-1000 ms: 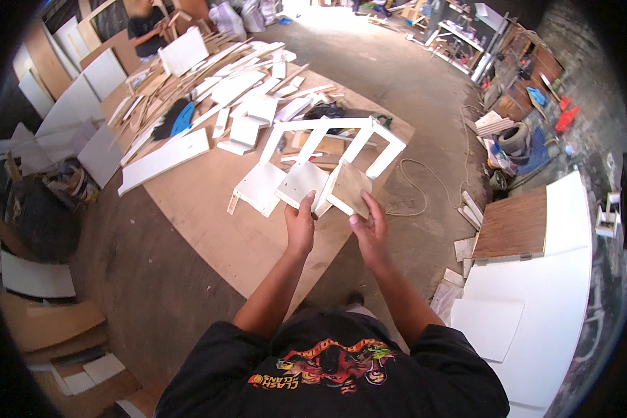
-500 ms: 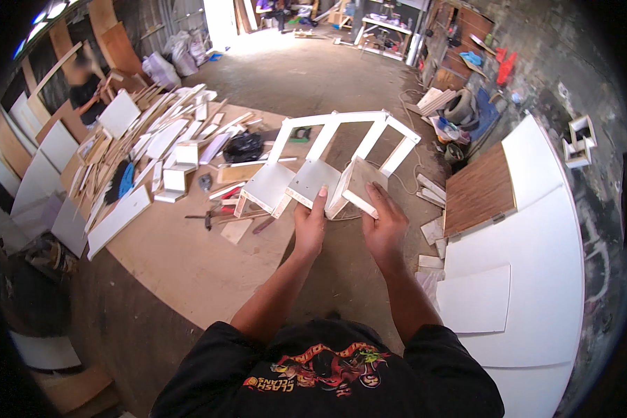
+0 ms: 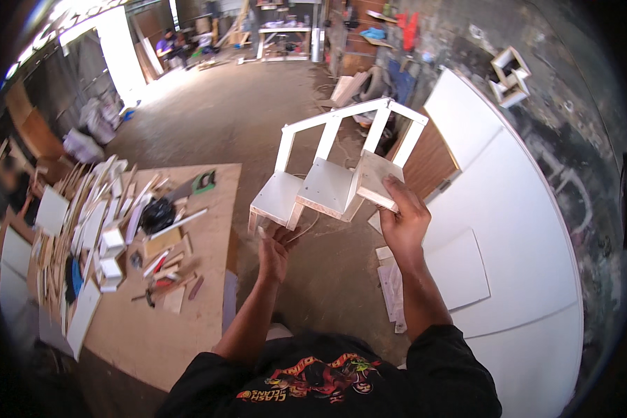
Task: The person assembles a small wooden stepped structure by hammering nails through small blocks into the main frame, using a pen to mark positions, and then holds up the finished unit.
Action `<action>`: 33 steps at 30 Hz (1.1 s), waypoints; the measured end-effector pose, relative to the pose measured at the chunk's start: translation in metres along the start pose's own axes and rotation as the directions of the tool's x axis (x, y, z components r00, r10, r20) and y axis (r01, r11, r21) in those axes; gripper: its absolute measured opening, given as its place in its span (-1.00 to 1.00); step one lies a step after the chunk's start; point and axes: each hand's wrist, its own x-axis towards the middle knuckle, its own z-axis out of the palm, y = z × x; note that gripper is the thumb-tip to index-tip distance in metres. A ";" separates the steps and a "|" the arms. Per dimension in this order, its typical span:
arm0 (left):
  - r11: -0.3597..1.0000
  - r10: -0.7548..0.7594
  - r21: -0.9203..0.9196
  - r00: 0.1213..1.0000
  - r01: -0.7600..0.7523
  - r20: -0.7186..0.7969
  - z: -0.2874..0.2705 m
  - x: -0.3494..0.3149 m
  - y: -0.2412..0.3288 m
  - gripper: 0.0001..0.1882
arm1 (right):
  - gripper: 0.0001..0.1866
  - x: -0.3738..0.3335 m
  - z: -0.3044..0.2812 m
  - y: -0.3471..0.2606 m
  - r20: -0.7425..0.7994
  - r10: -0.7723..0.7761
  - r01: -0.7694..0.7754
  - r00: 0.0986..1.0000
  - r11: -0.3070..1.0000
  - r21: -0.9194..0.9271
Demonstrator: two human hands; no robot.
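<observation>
Out in front of me, above the floor, I hold a small white wooden staircase model (image 3: 324, 183) with stepped treads and a slatted handrail along its far side. My right hand (image 3: 405, 219) grips the bare-wood block at its upper right end, thumb on top. At the lower left step, my left hand (image 3: 274, 254) has its thumb up against the front edge and its fingers beneath, partly hidden by the model. Small screw holes dot the treads, and raw wood shows along their front edges.
A low worktable (image 3: 188, 348) at left carries heaped wood offcuts (image 3: 83, 230), a black plastic bag (image 3: 157, 216), a green-handled handsaw (image 3: 203, 182) and a clamp (image 3: 146, 298). Large white panels (image 3: 515, 230) lean along the right wall. One person (image 3: 171, 47) sits far back; another stands at far left.
My view has turned right, so the worktable sits further left. My left hand has shifted from the middle of the staircase model to its lower left end. My right hand keeps its grip.
</observation>
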 end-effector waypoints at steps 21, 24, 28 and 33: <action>0.978 -0.202 0.044 0.882 0.203 0.426 0.166 0.341 -0.015 -0.42 | -0.56 0.155 0.053 0.130 -0.290 0.079 -0.215 0.954 0.853 -0.476; 0.968 -0.238 0.047 0.840 0.248 0.487 0.198 0.370 -0.028 -0.41 | -0.63 0.176 0.049 0.151 -0.333 0.131 -0.291 0.934 0.820 -0.493; 0.947 -0.281 0.000 0.832 0.320 0.478 0.246 0.412 -0.056 -0.47 | -0.64 0.199 0.041 0.197 -0.405 0.109 -0.318 0.908 0.808 -0.496; 0.942 -0.256 -0.018 0.755 0.334 0.603 0.313 0.472 -0.097 -0.43 | -0.65 0.226 0.020 0.267 -0.450 0.013 -0.287 0.893 0.785 -0.548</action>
